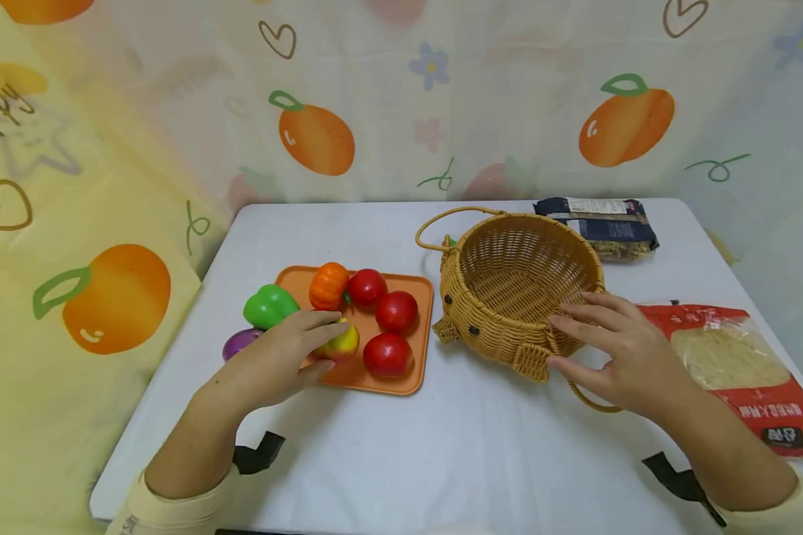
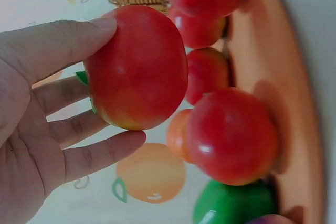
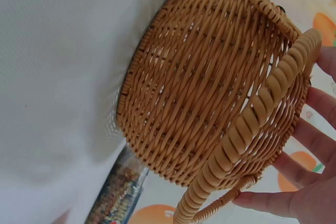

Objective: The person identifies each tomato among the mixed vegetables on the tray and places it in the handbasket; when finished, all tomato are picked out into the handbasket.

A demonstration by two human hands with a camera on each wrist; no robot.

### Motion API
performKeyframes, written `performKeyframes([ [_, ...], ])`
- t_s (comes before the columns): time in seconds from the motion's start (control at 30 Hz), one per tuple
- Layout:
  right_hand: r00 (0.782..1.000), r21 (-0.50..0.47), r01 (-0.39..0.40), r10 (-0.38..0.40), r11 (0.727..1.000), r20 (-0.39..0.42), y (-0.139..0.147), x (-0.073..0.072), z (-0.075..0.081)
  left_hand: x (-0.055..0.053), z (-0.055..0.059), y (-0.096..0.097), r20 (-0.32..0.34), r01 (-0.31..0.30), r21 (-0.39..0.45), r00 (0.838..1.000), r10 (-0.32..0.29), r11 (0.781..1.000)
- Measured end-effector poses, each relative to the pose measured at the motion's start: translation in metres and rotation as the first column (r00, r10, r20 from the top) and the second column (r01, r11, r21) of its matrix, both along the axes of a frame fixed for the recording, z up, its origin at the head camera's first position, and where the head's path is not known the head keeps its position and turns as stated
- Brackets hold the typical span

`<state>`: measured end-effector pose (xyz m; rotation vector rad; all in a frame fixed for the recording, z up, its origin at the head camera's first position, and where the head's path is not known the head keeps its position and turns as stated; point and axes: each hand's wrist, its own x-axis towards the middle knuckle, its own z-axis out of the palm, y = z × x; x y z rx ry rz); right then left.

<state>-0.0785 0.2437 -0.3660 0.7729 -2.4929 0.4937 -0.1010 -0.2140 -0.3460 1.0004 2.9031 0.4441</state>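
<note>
My left hand (image 1: 291, 349) pinches a round red-and-yellow fruit (image 2: 137, 69) with a small green leaf, over the orange tray (image 1: 375, 384). In the left wrist view the thumb and fingertips press its sides. Three red fruits (image 1: 398, 312) and a small orange pumpkin (image 1: 329, 286) lie on the tray. Another red fruit (image 2: 231, 137) shows there in the left wrist view, hidden by the hand from above. My right hand (image 1: 625, 349) rests spread, fairly straight fingers at the rim of a wicker basket (image 1: 495, 308), beside its handle (image 3: 241, 135).
A green pepper (image 1: 270, 306) and a purple vegetable (image 1: 241, 342) sit at the tray's left edge. Behind the basket lies a dark packet (image 1: 602, 227). A red bag (image 1: 736, 371) is at the right, near the right forearm. A printed curtain (image 1: 388, 111) hangs behind the table.
</note>
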Motion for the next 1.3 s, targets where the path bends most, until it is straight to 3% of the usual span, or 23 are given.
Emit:
performKeyframes([
  [0.23, 0.999, 0.009, -0.020, 0.020, 1.000, -0.028, -0.003, -0.001, -0.003, -0.021, 0.022, 0.018, -0.080, 0.079, 0.103, 0.994, -0.071, 0.992],
  [0.5, 0.999, 0.032, -0.027, 0.029, 0.999, -0.046, -0.005, -0.002, -0.005, -0.048, 0.040, 0.058, -0.186, 0.177, 0.175, 0.972, -0.144, 0.969],
  [0.77, 1.000, 0.065, -0.001, 0.000, 0.998, 0.017, -0.002, 0.000, -0.004, -0.076, 0.052, 0.106, -0.180, 0.221, 0.204, 0.966, -0.185, 0.954],
  [0.97, 0.999, 0.076, 0.010, -0.014, 0.997, 0.046, 0.000, 0.001, -0.004, -0.089, 0.055, 0.143, -0.146, 0.255, 0.187, 0.962, -0.229, 0.949],
  [1.13, 0.999, 0.079, 0.007, -0.011, 0.997, 0.049, 0.002, 0.000, -0.005, -0.096, 0.052, 0.173, -0.068, 0.269, 0.087, 0.962, -0.263, 0.959],
  [1.3, 0.999, 0.074, 0.004, -0.007, 0.997, 0.041, 0.002, -0.001, -0.005, -0.103, 0.042, 0.195, 0.000, 0.309, -0.023, 0.951, -0.310, 0.951],
])
